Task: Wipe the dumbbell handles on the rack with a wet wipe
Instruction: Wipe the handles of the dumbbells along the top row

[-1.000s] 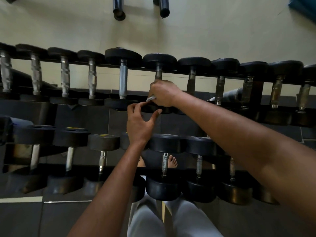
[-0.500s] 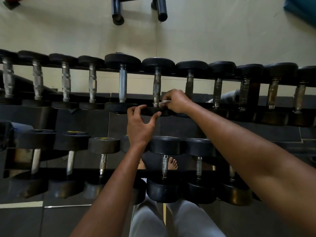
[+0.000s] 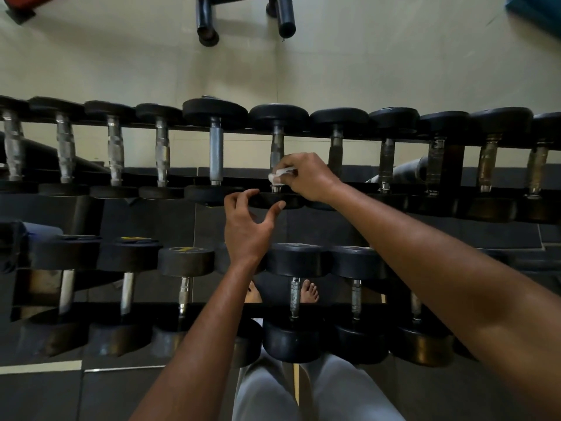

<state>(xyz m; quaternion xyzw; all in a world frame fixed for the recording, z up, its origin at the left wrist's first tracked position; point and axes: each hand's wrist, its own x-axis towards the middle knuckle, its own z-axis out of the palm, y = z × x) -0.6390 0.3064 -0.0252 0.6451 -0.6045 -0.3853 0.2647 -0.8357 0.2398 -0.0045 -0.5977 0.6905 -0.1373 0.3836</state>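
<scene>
The wet wipe (image 3: 280, 174), which had been pinched by the right hand (image 3: 306, 177) higher on the handle (image 3: 277, 150) a moment before, was found drawn down to the handle's near end, just above the near weight (image 3: 273, 200). That stroke was judged almost finished, with the handles toward the rack's (image 3: 403, 138) right end judged still to be wiped. The near weight was steadied by the left hand (image 3: 247, 226), its fingers curled over the rim and the thumb spread. Two tiers of dumbbells were held in the rack; no other container was seen.
</scene>
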